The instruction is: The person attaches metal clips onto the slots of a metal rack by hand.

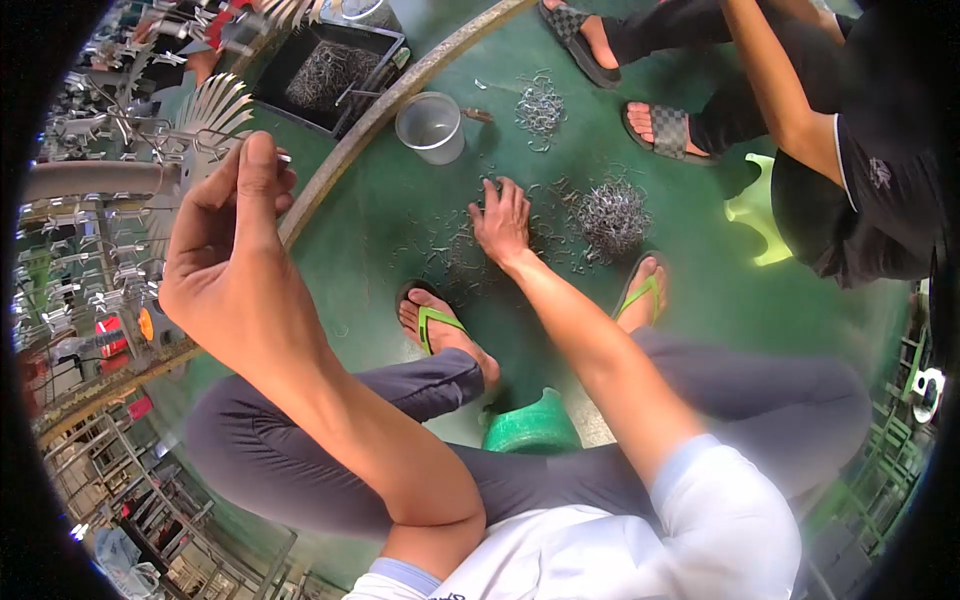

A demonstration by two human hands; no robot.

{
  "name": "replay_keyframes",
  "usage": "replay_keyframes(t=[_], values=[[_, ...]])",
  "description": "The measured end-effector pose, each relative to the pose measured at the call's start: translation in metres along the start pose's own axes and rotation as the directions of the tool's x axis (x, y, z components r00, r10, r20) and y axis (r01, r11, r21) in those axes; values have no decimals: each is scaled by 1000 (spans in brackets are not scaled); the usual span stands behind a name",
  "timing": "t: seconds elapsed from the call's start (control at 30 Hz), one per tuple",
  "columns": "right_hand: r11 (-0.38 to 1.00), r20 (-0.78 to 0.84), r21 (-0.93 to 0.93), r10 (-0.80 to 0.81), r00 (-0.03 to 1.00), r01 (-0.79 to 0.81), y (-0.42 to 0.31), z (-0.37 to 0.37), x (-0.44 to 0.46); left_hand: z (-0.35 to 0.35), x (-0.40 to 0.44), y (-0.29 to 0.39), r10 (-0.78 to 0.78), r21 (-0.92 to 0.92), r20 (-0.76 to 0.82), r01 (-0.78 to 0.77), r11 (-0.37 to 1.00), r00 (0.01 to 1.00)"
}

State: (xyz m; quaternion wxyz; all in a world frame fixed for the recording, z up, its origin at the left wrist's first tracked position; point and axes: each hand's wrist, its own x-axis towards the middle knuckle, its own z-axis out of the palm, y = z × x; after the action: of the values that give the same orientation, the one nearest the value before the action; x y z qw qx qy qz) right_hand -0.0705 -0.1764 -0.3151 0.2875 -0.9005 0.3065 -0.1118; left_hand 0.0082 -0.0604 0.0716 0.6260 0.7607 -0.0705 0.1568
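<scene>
My left hand (235, 215) is raised at the upper left, thumb and fingers pinched on a small metal hook beside a rack hung with metal pieces (90, 250). Down at the green floor (370, 220), my right hand (503, 215) reaches forward with its fingers apart, over scattered small metal hooks (455, 245). To its right lies a dense pile of metal hooks (613, 218). A smaller pile of hooks (540, 108) is farther forward, near a clear plastic bucket (431, 127).
A black crate (330, 75) of metal pieces stands beyond a curved rail (375, 115). At the upper right sits another person (860, 170) in dark clothes on a yellow-green stool (757, 212). A green stool (532, 425) is beneath me.
</scene>
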Motion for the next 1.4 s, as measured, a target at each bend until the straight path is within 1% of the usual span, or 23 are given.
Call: replay_keyframes(t=[0.03, 0.13, 0.27, 0.3, 0.33, 0.37, 0.4, 0.5, 0.57, 0.6, 0.67, 0.7, 0.73, 0.77, 0.8, 0.83, 0.93, 1.03, 1.13, 1.17, 1.27, 1.37, 1.4], values=[[999, -29, 30, 31, 999, -30, -5, -5, 10, 1, 0, 0, 0, 8, -4, 0, 1000, 1000], [999, 31, -7, 48, 998, -48, 9, 12, 37, -5, 3, -5, 34, 84, 21, -36, 996, 999], [977, 177, -210, 81, 981, -43, 1, 4, 62, -8, 5, -13, 76, 95, 46, -80, 992, 996], [975, 240, -216, 114, 964, -61, -7, -4, 68, -14, 8, -18, 130, 176, 131, -152, 972, 983], [988, 261, -136, 103, 960, -69, -5, -8, 69, -26, 19, -30, 159, 289, 249, -230, 929, 955], [981, 264, -170, 133, 955, -89, -3, -5, 71, -29, 23, -32, 195, 296, 273, -275, 915, 942], [974, 254, -201, 153, 955, -103, -6, -5, 74, -28, 22, -31, 192, 279, 254, -262, 924, 948], [949, 345, -282, 235, 909, -139, -13, -11, 77, -22, 19, -26, 165, 233, 184, -206, 950, 969], [953, 377, -295, 185, 907, -72, -13, -12, 78, -20, 16, -21, 149, 209, 148, -179, 961, 978], [979, 368, -195, 131, 921, -61, -8, -14, 74, -19, 14, -20, 137, 199, 126, -160, 967, 982], [985, 338, -89, 170, 925, -149, -21, -34, 68, -17, 6, -12, 111, 150, 77, -122, 981, 991], [989, 268, -13, 143, 953, -145, -25, -41, 64, -12, 3, -4, 61, 149, 20, -63, 987, 998], [993, 148, 67, 88, 985, -99, -28, -42, 63, -12, 4, -5, 50, 103, 34, -53, 993, 998], [977, 135, 197, 60, 989, -86, -44, -65, 63, -13, 4, -4, 68, -1, 30, -68, 998, 997], [938, 47, 344, 15, 999, -30, -62, -89, 60, -15, 5, -5, 53, -6, 48, -53, 999, 997], [841, -59, 539, -19, 998, 48, -84, -112, 58, -16, 5, -3, 28, -1, 58, -28, 1000, 998], [557, -190, 810, -44, 981, 182, -158, -187, 50, -25, 3, -4, -47, -103, 142, 62, 993, 989], [451, -217, 842, -221, 951, 297, -214, -247, 33, -38, 2, -2, -98, -190, 234, 144, 971, 967], [486, -222, 772, -399, 890, 410, -235, -276, 18, -45, 0, -6, -95, -262, 294, 176, 949, 951], [447, -162, 827, -391, 906, 340, -239, -278, 11, -48, 0, -7, -94, -218, 293, 162, 962, 952], [351, -252, 861, -333, 909, 368, -241, -269, 1, -54, -3, -8, -60, -215, 344, 141, 966, 937], [272, -394, 859, -188, 899, 434, -242, -267, -6, -55, -2, -9, -71, -260, 340, 166, 951, 938], [253, -336, 890, -201, 920, 380, -242, -266, -8, -55, -1, -10, -76, -268, 330, 170, 948, 941]])
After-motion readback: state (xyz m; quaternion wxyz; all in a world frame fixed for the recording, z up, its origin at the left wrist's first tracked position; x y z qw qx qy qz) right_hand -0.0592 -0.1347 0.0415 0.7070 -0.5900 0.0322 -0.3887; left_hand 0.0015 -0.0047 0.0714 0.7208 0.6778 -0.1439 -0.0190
